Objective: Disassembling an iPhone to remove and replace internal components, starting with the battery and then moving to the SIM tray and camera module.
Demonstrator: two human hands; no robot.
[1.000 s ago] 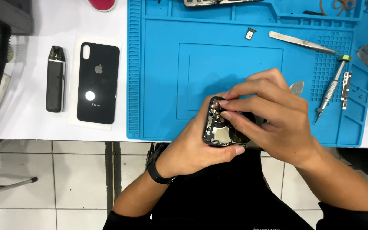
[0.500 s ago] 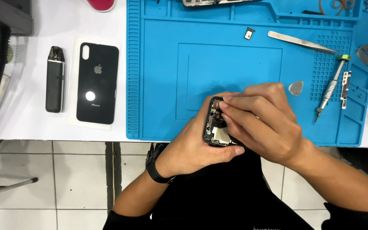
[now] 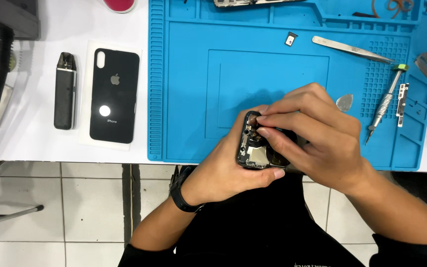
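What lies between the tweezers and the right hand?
In the head view, only bare blue mat lies between the tweezers and the right hand.

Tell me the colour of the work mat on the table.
The work mat is bright blue, plain to see in the head view, beneath both hands.

A black wristwatch [image 3: 181, 194] on the left wrist, black short sleeves [image 3: 411, 252], bare forearms.

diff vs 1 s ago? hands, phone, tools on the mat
Almost nothing. The right hand still works its fingertips at the top of the opened black phone body, shifted only slightly; the left hand still cradles it. Blue silicone mat, steel tweezers and black glass back cover unmoved.
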